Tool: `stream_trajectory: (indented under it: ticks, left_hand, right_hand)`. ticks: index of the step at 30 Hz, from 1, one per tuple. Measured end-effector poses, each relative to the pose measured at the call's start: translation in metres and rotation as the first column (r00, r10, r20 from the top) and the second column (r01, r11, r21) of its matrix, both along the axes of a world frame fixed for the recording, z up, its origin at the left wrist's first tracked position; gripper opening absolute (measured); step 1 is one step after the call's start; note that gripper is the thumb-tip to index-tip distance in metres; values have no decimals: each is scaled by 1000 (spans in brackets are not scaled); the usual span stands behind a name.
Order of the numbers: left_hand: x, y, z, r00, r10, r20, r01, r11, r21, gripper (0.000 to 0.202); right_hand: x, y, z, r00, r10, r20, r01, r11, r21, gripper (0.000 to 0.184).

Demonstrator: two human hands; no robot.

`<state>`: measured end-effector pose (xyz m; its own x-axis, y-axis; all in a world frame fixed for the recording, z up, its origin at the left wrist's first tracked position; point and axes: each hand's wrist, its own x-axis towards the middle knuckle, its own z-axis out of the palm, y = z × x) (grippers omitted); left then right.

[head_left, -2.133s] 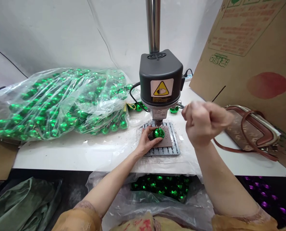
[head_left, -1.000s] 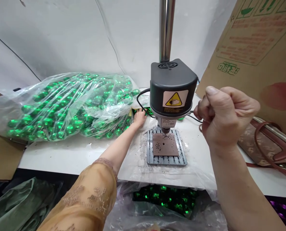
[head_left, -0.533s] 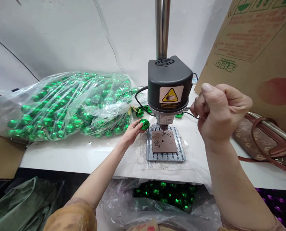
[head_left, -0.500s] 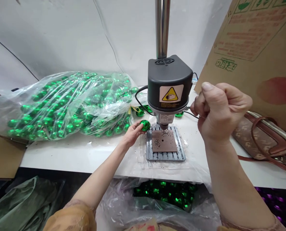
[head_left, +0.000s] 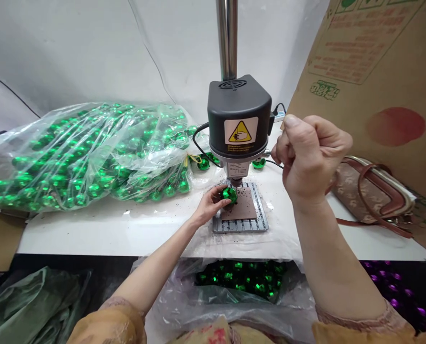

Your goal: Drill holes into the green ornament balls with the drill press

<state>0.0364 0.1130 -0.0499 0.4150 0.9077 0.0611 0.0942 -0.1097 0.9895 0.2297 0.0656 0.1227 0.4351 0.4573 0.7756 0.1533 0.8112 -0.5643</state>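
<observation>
My left hand (head_left: pixel 210 206) pinches a shiny green ball (head_left: pixel 229 194) and holds it on the brown pad of the grey slotted base plate (head_left: pixel 240 224), right under the drill bit. The small bench drill press (head_left: pixel 239 119) has a black head with a yellow warning label and rides on a steel column (head_left: pixel 226 38). My right hand (head_left: pixel 311 154) is closed in a fist around the press's thin lever at the head's right side.
A big clear bag of green balls (head_left: pixel 87 155) lies on the white table at the left. Another bag of green balls (head_left: pixel 241 279) sits below the table's front edge. A cardboard box (head_left: pixel 374 86) and a brown handbag (head_left: pixel 372 191) stand at the right. Purple balls (head_left: pixel 399 296) lie at lower right.
My left hand reached to the bag's mouth, took a green ball and brought it onto the pad under the bit. My right fist stayed on the lever and sank a little.
</observation>
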Motion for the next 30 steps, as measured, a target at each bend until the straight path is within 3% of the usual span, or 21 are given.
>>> stream_trajectory:
  ticks: [7,11,17,30]
  left_hand:
    - [9,-5,-5,989,96,-114,-75,981,180,62]
    - [15,-12,-8,975,115,-190,-46,941,336,56]
    - [26,-21,-19,996,51,-69,-36,979,202,58]
    - [27,-20,-18,995,70,-71,-55,977,205,58]
  right_hand:
    - [0,0,-4,997,-65,36,67,997,-38,51]
    - [0,-1,-4,997,-64,36,66,997,-49,51]
    - [0,-1,-3,998,-56,23,58,997,-56,53]
    - [-5,-12,-20,1000,10,-29,-9,998,56,51]
